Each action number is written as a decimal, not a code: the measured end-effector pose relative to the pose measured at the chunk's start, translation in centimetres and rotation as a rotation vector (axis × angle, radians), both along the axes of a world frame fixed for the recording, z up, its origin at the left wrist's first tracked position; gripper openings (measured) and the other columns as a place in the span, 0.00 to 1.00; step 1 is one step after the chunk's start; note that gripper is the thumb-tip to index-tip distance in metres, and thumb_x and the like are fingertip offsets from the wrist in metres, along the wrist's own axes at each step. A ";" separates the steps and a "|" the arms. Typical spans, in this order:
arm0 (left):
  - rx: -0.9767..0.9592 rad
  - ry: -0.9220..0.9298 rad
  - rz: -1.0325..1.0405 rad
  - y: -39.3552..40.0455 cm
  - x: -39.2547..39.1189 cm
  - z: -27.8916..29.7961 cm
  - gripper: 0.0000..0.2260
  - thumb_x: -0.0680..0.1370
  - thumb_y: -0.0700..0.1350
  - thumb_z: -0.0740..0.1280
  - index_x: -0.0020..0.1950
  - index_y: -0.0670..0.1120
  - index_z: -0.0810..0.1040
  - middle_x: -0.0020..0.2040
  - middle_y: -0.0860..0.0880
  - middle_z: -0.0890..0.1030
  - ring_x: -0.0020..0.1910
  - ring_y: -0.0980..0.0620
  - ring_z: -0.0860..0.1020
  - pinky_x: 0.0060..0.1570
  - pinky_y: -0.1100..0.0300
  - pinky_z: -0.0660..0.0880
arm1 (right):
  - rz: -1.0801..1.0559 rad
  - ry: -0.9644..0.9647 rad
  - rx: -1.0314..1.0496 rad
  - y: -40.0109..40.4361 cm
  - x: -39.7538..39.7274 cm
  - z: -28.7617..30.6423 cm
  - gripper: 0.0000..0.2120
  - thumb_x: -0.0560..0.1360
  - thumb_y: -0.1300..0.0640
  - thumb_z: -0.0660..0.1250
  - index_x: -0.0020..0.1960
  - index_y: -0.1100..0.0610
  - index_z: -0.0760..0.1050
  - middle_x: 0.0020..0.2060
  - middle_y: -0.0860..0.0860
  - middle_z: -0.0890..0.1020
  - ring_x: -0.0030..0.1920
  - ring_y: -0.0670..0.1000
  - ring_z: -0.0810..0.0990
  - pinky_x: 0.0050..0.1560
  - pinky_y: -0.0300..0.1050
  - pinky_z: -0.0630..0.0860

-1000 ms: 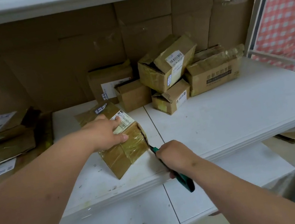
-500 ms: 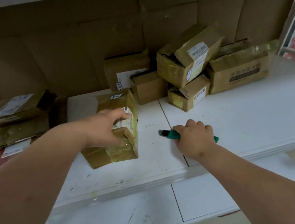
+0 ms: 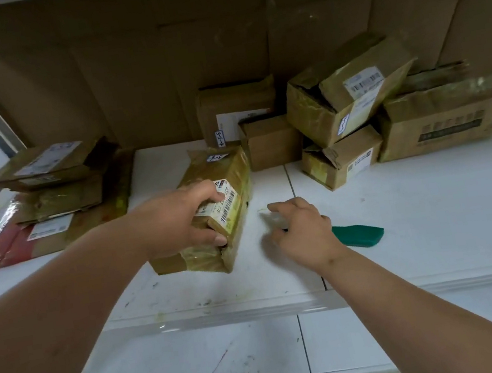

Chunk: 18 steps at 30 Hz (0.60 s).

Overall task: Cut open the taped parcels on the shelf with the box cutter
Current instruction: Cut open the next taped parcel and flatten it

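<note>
A taped brown parcel (image 3: pixel 229 172) with a barcode label lies on the white shelf (image 3: pixel 423 221), left of centre. My left hand (image 3: pixel 185 219) grips its near end, thumb under the label edge. The green box cutter (image 3: pixel 360 234) lies flat on the shelf to the right of the parcel. Just above its left end hovers my right hand (image 3: pixel 302 229), fingers spread loosely and holding nothing. The cutter's blade end is hidden under that hand.
Several cut or torn cardboard boxes (image 3: pixel 351 103) are piled at the back right against the cardboard-lined wall. Flat parcels (image 3: pixel 53 192) are stacked on the left. A lower white shelf (image 3: pixel 234 357) juts out in front.
My right hand has let go of the box cutter, which now lies on the shelf. My left hand still grips the parcel, and the view has shifted closer and leftward.
</note>
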<state>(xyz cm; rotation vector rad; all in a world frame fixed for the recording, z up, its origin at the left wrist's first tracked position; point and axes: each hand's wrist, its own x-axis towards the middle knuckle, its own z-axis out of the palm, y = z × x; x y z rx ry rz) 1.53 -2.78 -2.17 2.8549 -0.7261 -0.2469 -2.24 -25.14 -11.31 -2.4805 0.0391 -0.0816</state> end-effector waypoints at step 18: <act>-0.008 -0.260 -0.091 4.2 -1.5 -0.6 0.29 0.72 0.49 0.76 0.71 0.59 0.71 0.72 0.57 0.69 0.69 0.56 0.65 0.65 0.60 0.63 | 0.197 -0.048 0.340 1.6 6.8 2.4 0.45 0.72 0.51 0.73 0.79 0.43 0.49 0.71 0.49 0.62 0.64 0.47 0.67 0.64 0.41 0.61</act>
